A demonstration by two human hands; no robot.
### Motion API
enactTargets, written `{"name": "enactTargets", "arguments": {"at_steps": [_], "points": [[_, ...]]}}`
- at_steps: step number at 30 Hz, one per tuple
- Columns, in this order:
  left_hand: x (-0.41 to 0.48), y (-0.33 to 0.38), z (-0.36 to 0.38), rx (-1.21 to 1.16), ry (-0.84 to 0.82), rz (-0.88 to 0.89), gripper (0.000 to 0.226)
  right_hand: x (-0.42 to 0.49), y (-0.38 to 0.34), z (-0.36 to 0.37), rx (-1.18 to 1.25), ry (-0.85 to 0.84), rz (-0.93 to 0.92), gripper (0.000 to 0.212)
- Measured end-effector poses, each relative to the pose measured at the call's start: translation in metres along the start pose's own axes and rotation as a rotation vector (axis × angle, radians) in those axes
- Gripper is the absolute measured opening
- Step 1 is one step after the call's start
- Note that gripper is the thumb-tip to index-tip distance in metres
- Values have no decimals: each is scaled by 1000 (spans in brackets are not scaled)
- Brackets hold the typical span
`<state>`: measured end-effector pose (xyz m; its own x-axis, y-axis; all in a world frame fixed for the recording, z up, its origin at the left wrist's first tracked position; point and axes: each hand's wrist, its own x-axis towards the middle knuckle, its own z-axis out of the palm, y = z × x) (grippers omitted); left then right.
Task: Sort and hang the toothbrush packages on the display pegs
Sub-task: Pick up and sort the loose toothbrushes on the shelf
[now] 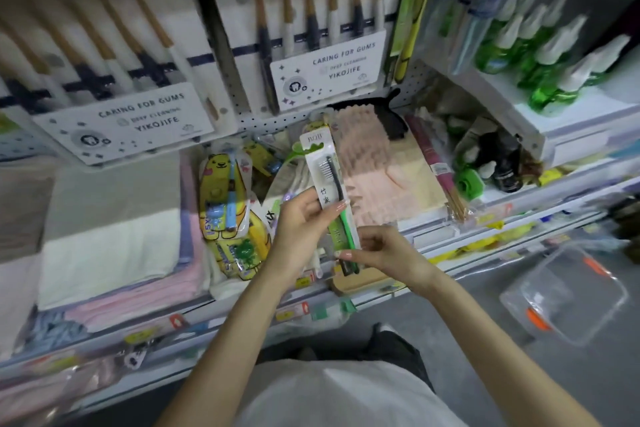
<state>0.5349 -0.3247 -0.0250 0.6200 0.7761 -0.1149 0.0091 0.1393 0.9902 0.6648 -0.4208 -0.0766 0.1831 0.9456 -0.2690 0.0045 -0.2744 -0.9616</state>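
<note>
I hold a narrow white toothbrush package with a black and green brush upright over the shelf. My left hand grips its middle, thumb on the front. My right hand pinches its bottom end with fingertips. Yellow cartoon toothbrush packages lie in a pile on the shelf to the left of my hands. Above, large multi-brush packs labelled "Caring for gums" hang from the pegboard.
Folded towels fill the shelf on the left, pink and yellow cloths lie behind my hands. Green spray bottles stand on a white shelf at right. A clear plastic box sits on the floor at lower right.
</note>
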Motion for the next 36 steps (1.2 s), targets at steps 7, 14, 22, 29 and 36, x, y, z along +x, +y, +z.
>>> {"name": "enactTargets", "arguments": {"at_steps": [7,14,22,29,36], "points": [[19,53,63,89,-54,279,28,-1,-29,-67,16,25,-132,32],[30,86,118,33,24,445,29,-3,-70,-127,44,-49,-315,28],[44,104,151,8,208,505,26,12,-101,-150,68,-37,-553,28],[46,117,155,-39,378,540,31,13,-129,-149,132,-134,-578,25],[42,113,162,-71,420,509,24,8,-126,-146,141,-159,-502,21]]}}
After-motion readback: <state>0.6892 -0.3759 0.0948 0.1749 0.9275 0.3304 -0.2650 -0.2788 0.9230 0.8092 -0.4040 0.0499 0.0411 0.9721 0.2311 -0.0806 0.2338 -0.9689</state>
